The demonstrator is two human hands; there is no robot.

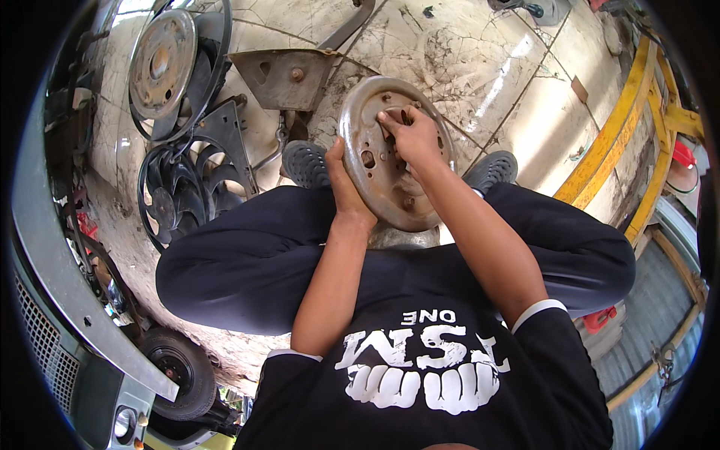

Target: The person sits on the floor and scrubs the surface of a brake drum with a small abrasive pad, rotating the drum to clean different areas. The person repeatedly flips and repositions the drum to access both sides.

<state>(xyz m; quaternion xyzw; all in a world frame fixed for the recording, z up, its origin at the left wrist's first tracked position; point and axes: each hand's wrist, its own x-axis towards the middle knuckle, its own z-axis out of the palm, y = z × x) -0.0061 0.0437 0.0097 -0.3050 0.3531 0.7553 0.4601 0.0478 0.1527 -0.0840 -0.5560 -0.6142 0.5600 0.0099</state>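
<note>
A round, worn metal disc with a thick raised rim [358, 120] stands tilted between my knees, looking like a brake drum or wheel part. Its face has bolt heads and oval holes. My left hand [347, 180] is closed on the rim's left side, the thumb lying along the edge. Over the upper middle of the face, my right hand [415, 139] has its fingers bent together in a pinch. Something small and dark shows at those fingertips, too hidden to name. Under the disc's lower edge sits a rounded metal piece [405, 238].
To the left lie a rusty round plate [163, 64], black fan blades [176, 199] and an angular metal bracket [281, 79]. A yellow metal frame [611, 142] stands right. A vehicle's front [82, 322] and a tyre [178, 371] are lower left. The tiled floor [465, 56] is stained.
</note>
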